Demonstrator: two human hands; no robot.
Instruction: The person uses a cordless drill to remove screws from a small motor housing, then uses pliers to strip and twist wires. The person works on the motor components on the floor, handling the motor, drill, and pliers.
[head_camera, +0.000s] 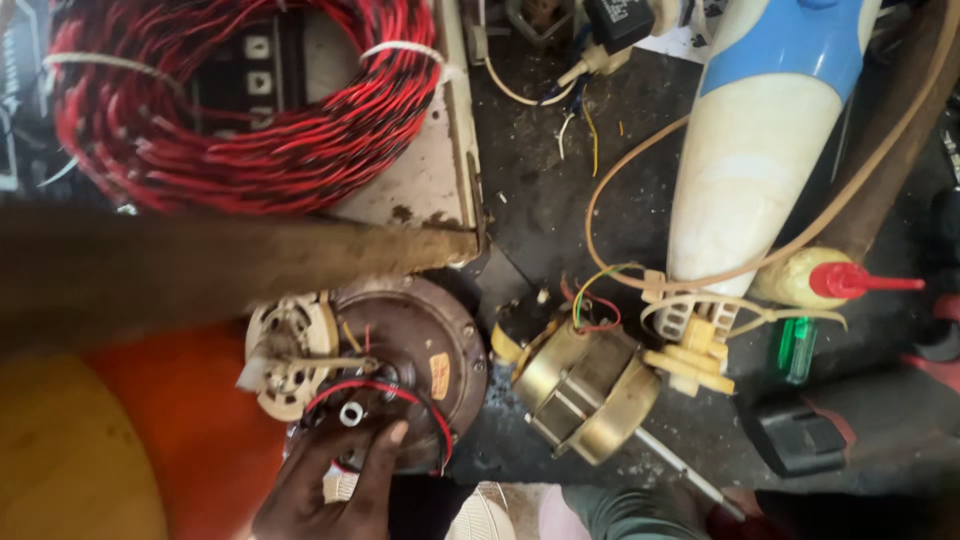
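Observation:
My left hand (330, 485) comes up from the bottom edge and grips the near side of a round brown fan motor (425, 335). Its thumb rests by the red and black wires (385, 392) and a small metal ring at the motor's centre. A cream plastic winding frame (290, 345) sits against the motor's left side. Just right of the motor, apart from my hand, lies a brass-coloured motor (580, 385) with coloured leads and a thin shaft. My right hand is out of sight.
A big coil of red-and-black twisted wire (240, 110) lies on a panel at the top left. A wooden bar (200, 265) crosses the left. Right: a white-and-blue housing (770, 140), a yellow bottle with a red nozzle (830, 280), a green tester (797, 350).

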